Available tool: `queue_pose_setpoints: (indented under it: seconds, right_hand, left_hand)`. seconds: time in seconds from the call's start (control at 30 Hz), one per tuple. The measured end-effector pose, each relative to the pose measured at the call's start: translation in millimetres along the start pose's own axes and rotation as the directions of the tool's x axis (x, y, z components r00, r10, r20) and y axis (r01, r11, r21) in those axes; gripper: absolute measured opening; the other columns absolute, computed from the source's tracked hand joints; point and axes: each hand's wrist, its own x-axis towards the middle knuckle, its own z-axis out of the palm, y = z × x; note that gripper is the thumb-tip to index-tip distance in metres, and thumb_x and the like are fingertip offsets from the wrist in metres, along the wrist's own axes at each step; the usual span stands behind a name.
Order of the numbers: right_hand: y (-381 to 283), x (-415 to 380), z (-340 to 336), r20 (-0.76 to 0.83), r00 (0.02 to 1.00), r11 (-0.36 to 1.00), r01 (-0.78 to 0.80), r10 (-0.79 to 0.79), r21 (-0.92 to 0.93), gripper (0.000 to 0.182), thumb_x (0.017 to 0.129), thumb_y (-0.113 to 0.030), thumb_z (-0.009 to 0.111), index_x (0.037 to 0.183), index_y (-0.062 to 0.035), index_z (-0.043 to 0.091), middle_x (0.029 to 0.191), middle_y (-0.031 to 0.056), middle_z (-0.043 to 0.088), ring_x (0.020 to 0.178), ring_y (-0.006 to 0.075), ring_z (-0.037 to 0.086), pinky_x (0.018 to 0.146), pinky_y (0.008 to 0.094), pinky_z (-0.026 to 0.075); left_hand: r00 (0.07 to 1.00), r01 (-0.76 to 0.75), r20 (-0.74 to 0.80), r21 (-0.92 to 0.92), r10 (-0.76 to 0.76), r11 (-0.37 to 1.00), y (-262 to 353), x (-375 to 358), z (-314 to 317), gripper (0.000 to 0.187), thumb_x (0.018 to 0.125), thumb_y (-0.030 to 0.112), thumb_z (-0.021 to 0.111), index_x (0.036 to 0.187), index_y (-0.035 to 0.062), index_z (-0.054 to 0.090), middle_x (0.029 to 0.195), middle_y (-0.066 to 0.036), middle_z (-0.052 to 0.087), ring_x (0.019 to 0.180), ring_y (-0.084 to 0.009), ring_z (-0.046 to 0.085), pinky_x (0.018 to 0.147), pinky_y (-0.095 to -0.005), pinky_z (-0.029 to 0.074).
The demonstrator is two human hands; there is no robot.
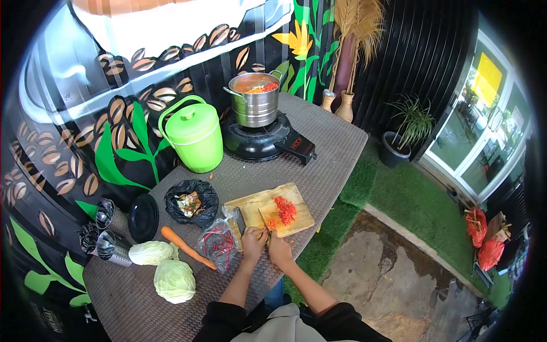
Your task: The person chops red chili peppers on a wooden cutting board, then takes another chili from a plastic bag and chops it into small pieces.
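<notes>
My right hand (279,249) is closed around the handle of a knife (263,219), whose thin blade points away from me over the wooden cutting board (242,203). Beside it my left hand (254,239) rests at the board's near edge with its fingers curled. Whatever those fingers press on is hidden. A pile of finely chopped red pieces, which look like chili (285,211), lies on the right half of the board, with a few orange-red bits near the blade. Left of my left hand is a clear plastic bag (218,245) with long red chilies inside.
A carrot (188,248), two cabbages (175,281) and a black bag of scraps (192,202) lie on the left. Behind stand a green lidded bucket (198,137) and a steel pot (254,102) on a portable stove (256,139). Utensil holders (113,248) stand far left.
</notes>
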Motion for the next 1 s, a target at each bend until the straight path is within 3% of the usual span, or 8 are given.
queue_pose_setpoints:
  seconds: [0.2,0.27,0.33,0.4,0.63,0.7,0.8,1.0]
  right_hand:
    - [6,13,-17,0.077,0.997,1.000,0.007,-0.008,0.018,0.029,0.093,-0.023,0.044,0.102,0.0045,0.042,0.082,0.0302,0.062,0.083,0.0447,0.063,0.072,0.0509,0.050]
    - [21,21,-13,0.094,0.989,0.992,0.112,-0.117,0.049,0.033,0.094,-0.026,0.042,0.107,0.0037,0.039,0.082,0.0310,0.061,0.082,0.0465,0.061,0.070,0.0541,0.048]
    - [9,8,-18,0.100,0.992,0.996,0.076,-0.081,0.046,0.033,0.093,-0.026,0.043,0.106,0.0049,0.040,0.082,0.0312,0.061,0.081,0.0464,0.061,0.071,0.0534,0.048]
    - [4,0,-10,0.009,1.000,1.000,0.007,-0.008,0.027,0.032,0.093,-0.024,0.045,0.105,0.0056,0.041,0.082,0.0311,0.061,0.081,0.0465,0.061,0.071,0.0529,0.048]
    - [11,15,-12,0.073,0.995,0.997,0.068,-0.071,0.035,0.032,0.093,-0.026,0.044,0.107,0.0027,0.040,0.083,0.0300,0.062,0.081,0.0476,0.061,0.072,0.0545,0.048]
    - [6,2,-9,-0.030,0.999,0.999,0.038,-0.037,0.007,0.031,0.093,-0.026,0.044,0.104,0.0022,0.041,0.081,0.0300,0.062,0.081,0.0478,0.061,0.071,0.0545,0.048]
    - [2,-3,-3,0.016,1.000,0.999,-0.026,0.026,0.023,0.031,0.094,-0.027,0.044,0.103,0.0021,0.042,0.080,0.0296,0.062,0.080,0.0475,0.061,0.071,0.0537,0.049]
    - [11,20,-4,0.031,0.996,0.996,0.084,-0.084,-0.019,0.032,0.094,-0.029,0.043,0.104,0.0015,0.041,0.080,0.0296,0.062,0.079,0.0464,0.062,0.070,0.0539,0.049]
  left_hand:
    - [0.999,0.009,0.037,0.009,-0.009,1.000,-3,0,-1,0.015,0.073,0.005,0.071,0.087,0.0025,0.073,0.078,-0.013,0.064,0.077,-0.0257,0.060,0.070,-0.0330,0.048]
    - [0.999,-0.003,0.049,0.036,0.001,0.999,-6,1,0,0.014,0.073,0.004,0.071,0.088,0.0030,0.073,0.078,-0.012,0.064,0.077,-0.0257,0.060,0.069,-0.0331,0.048]
    - [0.999,-0.009,0.043,0.026,0.008,1.000,-5,1,-1,0.012,0.074,0.006,0.070,0.086,0.0024,0.072,0.078,-0.012,0.064,0.077,-0.0273,0.060,0.070,-0.0349,0.048]
    - [0.999,-0.016,0.034,0.013,0.015,1.000,0,3,-2,0.011,0.074,0.007,0.069,0.084,0.0018,0.071,0.078,-0.013,0.063,0.077,-0.0289,0.059,0.070,-0.0366,0.048]
    - [0.999,-0.021,0.032,0.011,0.021,1.000,-3,2,-3,0.011,0.075,0.006,0.068,0.084,0.0027,0.072,0.079,-0.013,0.064,0.080,-0.0302,0.060,0.073,-0.0374,0.047]
    - [0.999,0.017,0.050,-0.006,-0.017,1.000,-4,0,-3,0.011,0.075,0.006,0.068,0.084,0.0030,0.072,0.079,-0.014,0.064,0.080,-0.0303,0.060,0.073,-0.0377,0.047]
    - [1.000,-0.012,0.021,-0.006,0.012,1.000,0,3,-5,0.011,0.074,0.005,0.067,0.085,0.0029,0.072,0.080,-0.014,0.064,0.081,-0.0304,0.060,0.074,-0.0377,0.047]
    - [0.997,0.053,0.051,-0.062,-0.050,0.997,0,1,-6,0.012,0.073,0.004,0.070,0.085,0.0014,0.072,0.081,-0.014,0.067,0.080,-0.0283,0.061,0.075,-0.0357,0.047]
